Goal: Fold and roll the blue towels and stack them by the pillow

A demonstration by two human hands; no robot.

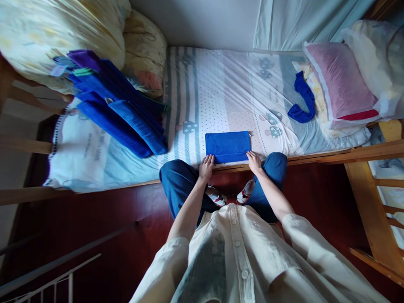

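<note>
On the bed's near edge lies a blue cloth (227, 142), folded into a flat rectangle with a crease running along its near side. My left hand (206, 167) is closed at its near left corner, fingertips on the fabric. At the near right corner my right hand (254, 161) grips the cloth too, thumb side inward. The undersides of both hands are hidden. Left of the cloth is a pile of blue folded cloths (123, 113), with purple and green pieces among them. A crumpled blue cloth (303, 99) lies to the right.
A patterned sheet (214, 92) covers the bed. Large bags or pillows (94, 29) stand at the left, and a pink pillow (344, 80) at the right. A wooden rail (347, 155) runs along the near right edge. A white metal rack (59, 280) is at lower left.
</note>
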